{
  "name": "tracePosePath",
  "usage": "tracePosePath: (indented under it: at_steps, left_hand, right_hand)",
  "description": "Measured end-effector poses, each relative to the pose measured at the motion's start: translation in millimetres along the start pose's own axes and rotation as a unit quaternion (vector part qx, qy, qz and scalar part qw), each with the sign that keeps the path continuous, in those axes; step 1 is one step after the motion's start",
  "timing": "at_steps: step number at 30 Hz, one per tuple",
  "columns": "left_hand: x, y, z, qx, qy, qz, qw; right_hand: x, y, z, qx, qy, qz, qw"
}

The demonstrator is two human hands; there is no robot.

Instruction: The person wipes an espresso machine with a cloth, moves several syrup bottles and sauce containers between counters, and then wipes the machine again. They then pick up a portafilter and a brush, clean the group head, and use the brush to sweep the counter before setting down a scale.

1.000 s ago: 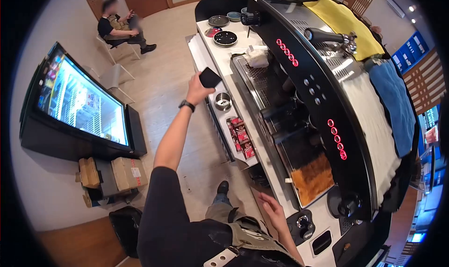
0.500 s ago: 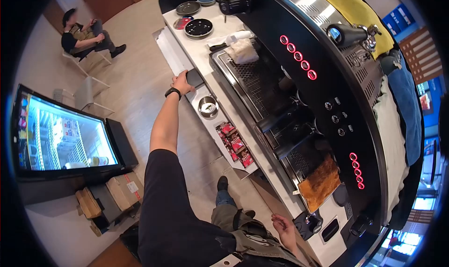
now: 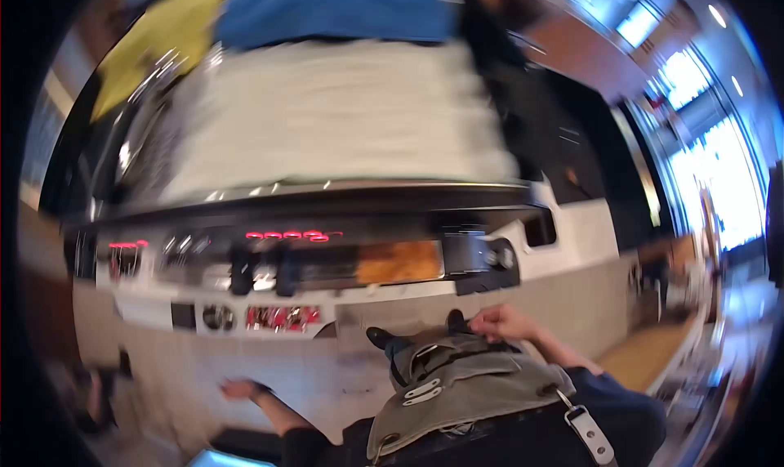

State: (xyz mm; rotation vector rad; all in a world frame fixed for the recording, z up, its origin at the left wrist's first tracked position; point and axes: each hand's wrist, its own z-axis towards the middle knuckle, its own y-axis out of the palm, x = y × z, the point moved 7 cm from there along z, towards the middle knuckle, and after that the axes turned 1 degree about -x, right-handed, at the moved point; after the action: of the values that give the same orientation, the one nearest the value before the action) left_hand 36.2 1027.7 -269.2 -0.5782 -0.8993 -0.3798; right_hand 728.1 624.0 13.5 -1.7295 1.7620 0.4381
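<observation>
My left hand (image 3: 237,388) hangs over the floor, away from the counter, its fingers stretched out and nothing visible in it; motion smears it a little. My right hand (image 3: 500,323) is in front of the grey apron (image 3: 482,389), close to my shoe. Its fingers are loosely bent and I see nothing in them. Beyond my left hand, an open drawer (image 3: 151,312) sticks out under the counter. In it lie a dark square item (image 3: 183,315), a round metal bowl (image 3: 218,317) and several red packets (image 3: 282,318).
Above the drawer stands the espresso machine (image 3: 359,191), with white, blue (image 3: 335,9) and yellow cloths on top. A brown cloth (image 3: 398,262) and a black tamping mat (image 3: 487,282) lie along the counter (image 3: 584,234). A seated person (image 3: 96,397) is blurred at lower left.
My left hand has let go of the dark square item in the drawer and drawn back over the floor. My view has swung right; my right hand is now in front of the apron.
</observation>
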Motion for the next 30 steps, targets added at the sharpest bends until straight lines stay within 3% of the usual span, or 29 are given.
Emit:
tracePosePath:
  at_steps: [1, 2, 3, 4, 6, 8, 11, 14, 16, 19, 21, 23, 25, 28, 30]
  left_hand:
    - [36, -13, -61, -0.063, 0.167, 0.256, 0.95]
    - [29, -30, -120, -0.161, 0.072, 0.153, 0.972]
    - [27, -35, -187, -0.267, -0.067, 0.048, 0.96]
    - [36, -39, -257, -0.355, -0.209, -0.047, 0.91]
    - [85, -42, -370, -0.484, -0.386, -0.171, 0.766]
    - [237, -42, -422, -0.656, -0.154, 0.014, 0.739]
    - [370, -44, -464, -0.725, -0.14, -0.069, 0.671]
    - [523, -36, -470, -0.699, -0.042, -0.091, 0.708]
    - [599, -15, -503, -0.675, 0.008, -0.163, 0.72]
    - [728, 24, -581, -0.685, 0.128, -0.243, 0.675]
    - [809, 56, -645, -0.734, 0.198, -0.17, 0.627]
    - [857, 94, -720, -0.747, 0.181, -0.236, 0.595]
    - [890, 127, -787, -0.751, 0.28, -0.211, 0.559]
    - [892, 163, -877, -0.724, 0.421, -0.125, 0.533]
    - [890, 174, -914, -0.697, 0.477, -0.046, 0.533]
  right_hand:
    - [4, -17, -13, 0.029, -0.014, 0.019, 0.999]
    - [12, -37, -24, 0.072, -0.075, 0.062, 0.993]
    - [12, -60, -41, 0.104, -0.065, 0.068, 0.99]
    - [31, -87, -48, 0.159, -0.096, 0.054, 0.981]
    - [53, -149, -70, 0.288, -0.168, 0.138, 0.933]
    - [91, -223, -79, 0.389, -0.211, 0.139, 0.886]
    - [137, -349, -86, 0.508, -0.217, -0.043, 0.833]
    - [197, -483, -65, 0.531, -0.15, -0.121, 0.825]
    - [218, -553, -44, 0.558, -0.198, -0.218, 0.776]
    - [247, -612, -4, 0.53, -0.164, -0.265, 0.789]
    - [254, -624, 5, 0.523, -0.173, -0.291, 0.782]
    - [254, -628, 8, 0.494, -0.186, -0.289, 0.799]
    - [250, -631, 1, 0.494, -0.22, -0.283, 0.792]
    - [251, -641, -21, 0.485, -0.214, 0.001, 0.848]
    - [261, -649, -27, 0.507, -0.244, 0.139, 0.815]
